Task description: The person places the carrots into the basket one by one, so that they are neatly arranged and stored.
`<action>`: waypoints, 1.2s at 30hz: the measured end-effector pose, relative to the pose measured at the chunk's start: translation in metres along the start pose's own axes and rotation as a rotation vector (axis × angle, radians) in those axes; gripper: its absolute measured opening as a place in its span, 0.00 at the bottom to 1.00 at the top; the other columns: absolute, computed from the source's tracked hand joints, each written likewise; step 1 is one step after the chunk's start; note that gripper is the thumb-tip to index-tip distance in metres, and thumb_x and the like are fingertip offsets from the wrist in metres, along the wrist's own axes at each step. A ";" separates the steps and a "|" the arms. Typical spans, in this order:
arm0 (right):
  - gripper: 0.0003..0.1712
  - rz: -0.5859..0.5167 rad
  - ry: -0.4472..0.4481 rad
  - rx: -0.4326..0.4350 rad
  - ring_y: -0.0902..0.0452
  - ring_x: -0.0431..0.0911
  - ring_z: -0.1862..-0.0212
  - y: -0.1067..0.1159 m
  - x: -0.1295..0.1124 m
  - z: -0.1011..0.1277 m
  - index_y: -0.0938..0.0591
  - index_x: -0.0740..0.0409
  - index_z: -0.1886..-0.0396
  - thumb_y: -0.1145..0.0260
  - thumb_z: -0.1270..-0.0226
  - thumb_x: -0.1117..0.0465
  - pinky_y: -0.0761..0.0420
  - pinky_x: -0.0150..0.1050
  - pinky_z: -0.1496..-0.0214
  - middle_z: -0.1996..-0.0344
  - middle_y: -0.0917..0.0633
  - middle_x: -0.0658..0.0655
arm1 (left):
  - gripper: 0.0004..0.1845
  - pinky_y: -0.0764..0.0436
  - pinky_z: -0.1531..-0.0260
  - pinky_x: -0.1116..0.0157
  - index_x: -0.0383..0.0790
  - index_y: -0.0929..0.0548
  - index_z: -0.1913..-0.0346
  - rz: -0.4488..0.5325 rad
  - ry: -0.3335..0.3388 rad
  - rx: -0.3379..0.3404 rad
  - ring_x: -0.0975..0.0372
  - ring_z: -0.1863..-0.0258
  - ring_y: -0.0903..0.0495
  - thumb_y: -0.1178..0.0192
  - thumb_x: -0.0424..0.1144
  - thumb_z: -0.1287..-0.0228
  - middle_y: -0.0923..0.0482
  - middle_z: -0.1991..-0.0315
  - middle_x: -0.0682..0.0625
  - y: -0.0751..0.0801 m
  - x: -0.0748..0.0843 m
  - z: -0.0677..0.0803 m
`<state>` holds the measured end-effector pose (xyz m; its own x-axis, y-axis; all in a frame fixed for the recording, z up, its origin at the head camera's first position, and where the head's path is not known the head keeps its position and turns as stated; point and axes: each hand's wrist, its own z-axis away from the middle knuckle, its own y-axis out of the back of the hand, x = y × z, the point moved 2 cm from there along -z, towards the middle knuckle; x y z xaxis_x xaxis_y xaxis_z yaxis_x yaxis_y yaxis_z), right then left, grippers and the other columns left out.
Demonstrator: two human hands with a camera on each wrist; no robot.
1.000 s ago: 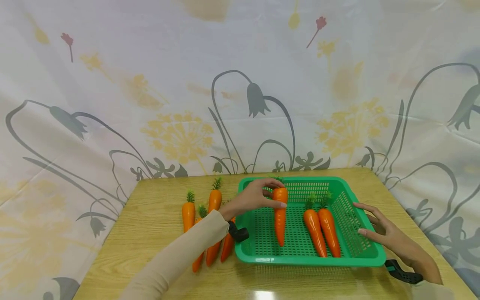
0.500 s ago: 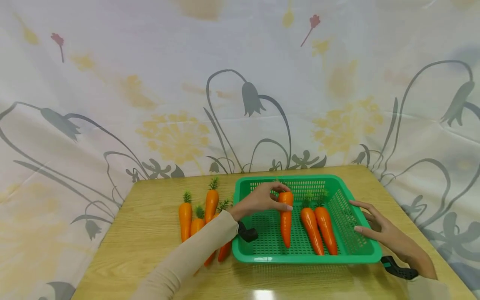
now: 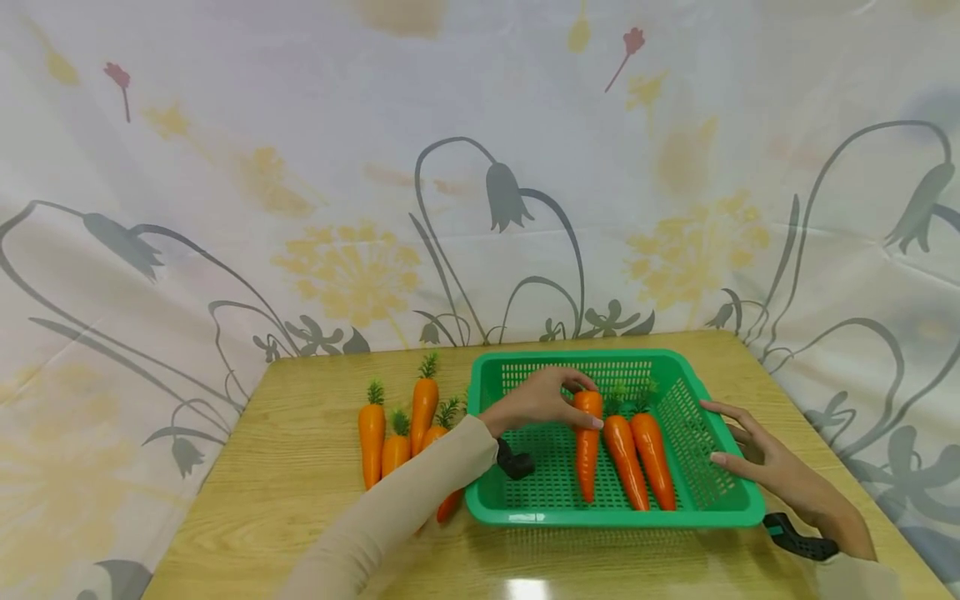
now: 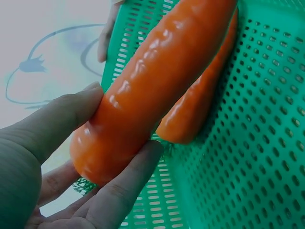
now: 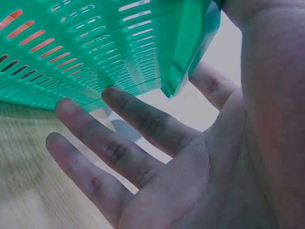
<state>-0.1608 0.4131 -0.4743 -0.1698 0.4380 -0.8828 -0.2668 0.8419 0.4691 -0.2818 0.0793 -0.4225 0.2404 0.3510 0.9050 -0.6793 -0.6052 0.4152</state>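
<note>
My left hand (image 3: 543,400) is inside the green plastic basket (image 3: 615,519), pinching an orange carrot (image 3: 587,450) near its leafy top. Thumb and fingers lie on opposite sides of the carrot's thick end in the left wrist view, where a second carrot (image 4: 188,119) shows behind it. The held carrot points tip-first toward the basket's near side, beside two carrots (image 3: 625,462) lying side by side. My right hand (image 3: 772,462) is at the basket's right side, thumb and a finger at the rim. In the right wrist view its other fingers (image 5: 112,148) stretch along the slotted outer wall.
Several more carrots (image 3: 371,442) with green tops lie in a group on the wooden table (image 3: 247,483), left of the basket, partly hidden by the left sleeve (image 3: 420,492). A flower-printed cloth (image 3: 480,250) hangs behind the table.
The left hand has moved to the right with its carrot, bringing it close to the two carrots in the basket. The right hand stays at the basket's side.
</note>
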 end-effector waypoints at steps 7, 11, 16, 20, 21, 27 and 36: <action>0.41 -0.003 0.000 0.002 0.42 0.59 0.26 0.000 -0.001 -0.002 0.52 0.43 0.15 0.44 0.18 0.64 0.24 0.70 0.44 0.21 0.54 0.71 | 0.27 0.12 0.60 0.49 0.39 0.18 0.42 0.050 0.053 -0.006 0.50 0.69 0.12 0.21 0.36 0.43 0.24 0.50 0.48 -0.012 -0.001 -0.010; 0.41 -0.003 -0.001 0.002 0.42 0.62 0.26 -0.001 -0.002 -0.002 0.52 0.44 0.15 0.44 0.18 0.64 0.24 0.69 0.45 0.22 0.54 0.74 | 0.26 0.11 0.64 0.53 0.40 0.18 0.44 -0.005 0.083 -0.003 0.52 0.70 0.13 0.20 0.36 0.44 0.24 0.54 0.49 -0.019 -0.002 -0.014; 0.42 -0.001 -0.006 0.003 0.42 0.62 0.27 -0.001 -0.002 -0.002 0.52 0.44 0.15 0.43 0.18 0.64 0.23 0.67 0.45 0.22 0.53 0.74 | 0.24 0.11 0.66 0.55 0.39 0.19 0.46 0.019 0.091 -0.026 0.56 0.70 0.15 0.21 0.33 0.44 0.23 0.56 0.48 -0.026 -0.004 -0.016; 0.41 -0.007 -0.001 0.005 0.38 0.37 0.31 0.001 -0.003 -0.002 0.51 0.44 0.15 0.43 0.18 0.64 0.21 0.61 0.46 0.22 0.52 0.74 | 0.25 0.12 0.66 0.55 0.38 0.20 0.45 0.003 0.100 -0.037 0.57 0.69 0.16 0.22 0.32 0.43 0.22 0.56 0.47 -0.029 -0.004 -0.017; 0.41 -0.008 0.000 0.006 0.39 0.29 0.34 0.001 -0.003 -0.002 0.51 0.44 0.15 0.43 0.18 0.64 0.20 0.59 0.46 0.22 0.52 0.74 | 0.25 0.12 0.65 0.55 0.38 0.20 0.44 -0.007 0.106 -0.043 0.58 0.69 0.16 0.22 0.32 0.43 0.22 0.56 0.47 -0.030 -0.004 -0.017; 0.41 -0.015 0.000 0.002 0.37 0.19 0.40 0.000 -0.001 0.000 0.52 0.45 0.15 0.43 0.18 0.64 0.18 0.41 0.49 0.23 0.51 0.75 | 0.28 0.12 0.64 0.59 0.37 0.23 0.37 -0.059 0.170 -0.102 0.59 0.67 0.17 0.25 0.30 0.40 0.20 0.56 0.48 -0.035 -0.006 -0.016; 0.41 -0.041 0.008 0.000 0.26 0.28 0.42 -0.001 0.001 0.000 0.51 0.47 0.15 0.44 0.18 0.65 0.17 0.38 0.50 0.31 0.39 0.48 | 0.25 0.13 0.62 0.58 0.34 0.22 0.37 -0.096 0.171 -0.111 0.53 0.65 0.16 0.27 0.31 0.36 0.21 0.53 0.46 -0.030 -0.005 -0.016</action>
<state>-0.1608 0.4125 -0.4755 -0.1661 0.4004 -0.9011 -0.2737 0.8592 0.4322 -0.2735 0.1072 -0.4412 0.1935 0.5249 0.8289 -0.7335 -0.4838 0.4775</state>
